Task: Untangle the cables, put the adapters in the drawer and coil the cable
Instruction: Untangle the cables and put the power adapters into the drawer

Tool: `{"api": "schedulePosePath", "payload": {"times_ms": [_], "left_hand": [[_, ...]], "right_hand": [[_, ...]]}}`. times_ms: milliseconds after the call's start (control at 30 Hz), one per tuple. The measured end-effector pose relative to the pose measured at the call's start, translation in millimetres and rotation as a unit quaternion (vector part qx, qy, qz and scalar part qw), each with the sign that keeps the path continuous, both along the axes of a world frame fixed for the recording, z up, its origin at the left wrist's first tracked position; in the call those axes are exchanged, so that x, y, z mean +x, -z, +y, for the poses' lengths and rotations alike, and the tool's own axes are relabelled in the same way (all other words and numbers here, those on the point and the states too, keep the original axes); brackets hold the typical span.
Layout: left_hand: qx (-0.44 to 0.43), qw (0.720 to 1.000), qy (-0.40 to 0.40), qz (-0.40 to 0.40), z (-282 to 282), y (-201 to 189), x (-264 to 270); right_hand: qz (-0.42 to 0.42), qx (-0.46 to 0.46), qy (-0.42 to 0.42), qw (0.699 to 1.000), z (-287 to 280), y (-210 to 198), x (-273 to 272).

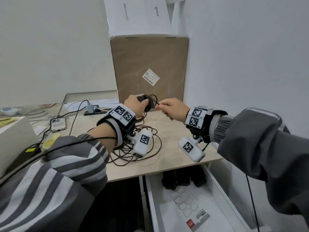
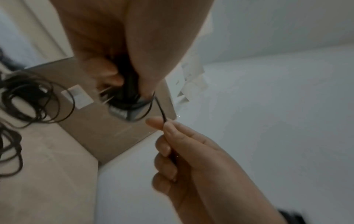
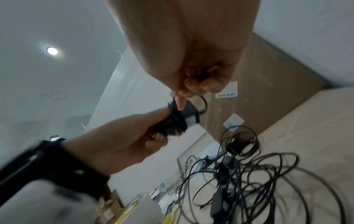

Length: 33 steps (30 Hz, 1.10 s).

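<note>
My left hand (image 1: 136, 103) grips a black adapter (image 1: 142, 99) raised above the beige desk (image 1: 175, 148), with thin black cable wound several turns round it (image 3: 177, 121). My right hand (image 1: 168, 107) pinches the free end of that cable (image 2: 161, 109) just right of the adapter, thumb against forefinger. A tangle of thin dark cables (image 1: 142, 144) with more black adapters (image 3: 220, 171) lies on the desk under my left wrist. The white drawer (image 1: 152, 198) stands open below the desk edge, with dark adapters (image 1: 182, 180) at its back.
A brown cardboard box (image 1: 150, 67) stands against the back wall, white boxes (image 1: 138, 14) on top. A phone (image 1: 57, 124), a power strip (image 1: 95, 111) and papers lie at the left. A white wall (image 1: 242, 56) closes the right side. A booklet (image 1: 192, 213) lies in the drawer.
</note>
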<state>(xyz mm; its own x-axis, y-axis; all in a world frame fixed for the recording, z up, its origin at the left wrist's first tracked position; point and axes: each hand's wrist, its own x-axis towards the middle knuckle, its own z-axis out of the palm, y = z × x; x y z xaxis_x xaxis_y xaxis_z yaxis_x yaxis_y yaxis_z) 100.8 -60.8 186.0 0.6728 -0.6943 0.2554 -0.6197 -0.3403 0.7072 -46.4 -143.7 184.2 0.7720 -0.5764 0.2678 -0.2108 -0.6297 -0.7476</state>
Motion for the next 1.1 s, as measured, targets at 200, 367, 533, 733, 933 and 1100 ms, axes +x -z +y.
{"api": "schedulePosePath", "payload": {"times_ms": [200,367,533,733,933,1100], "left_hand": [[-0.229,0.858,0.222,0.402,6.5,2.3,-16.9],[-0.123,0.840,0.340,0.405,28.0,10.7,-19.2],[0.001,0.818,0.386,0.427,44.1,27.0,-29.7],[-0.014,0.773,0.378,0.509,51.4,52.4,-59.7],[0.025,0.737,0.319,0.595,63.4,70.1,-97.6],[0.069,0.745,0.285,0.600,64.9,88.4,-121.6]], "right_hand": [[-0.093,0.192,-0.030,0.976,5.1,13.7,-6.2],[-0.047,0.199,-0.089,0.975,-2.8,14.8,-32.5],[0.040,0.147,-0.147,0.977,0.0,22.8,-59.6],[-0.008,0.253,-0.150,0.956,12.5,45.7,-85.3],[-0.032,0.241,-0.126,0.962,35.5,79.5,-112.5],[-0.089,0.301,-0.127,0.941,45.0,86.0,-129.3]]}}
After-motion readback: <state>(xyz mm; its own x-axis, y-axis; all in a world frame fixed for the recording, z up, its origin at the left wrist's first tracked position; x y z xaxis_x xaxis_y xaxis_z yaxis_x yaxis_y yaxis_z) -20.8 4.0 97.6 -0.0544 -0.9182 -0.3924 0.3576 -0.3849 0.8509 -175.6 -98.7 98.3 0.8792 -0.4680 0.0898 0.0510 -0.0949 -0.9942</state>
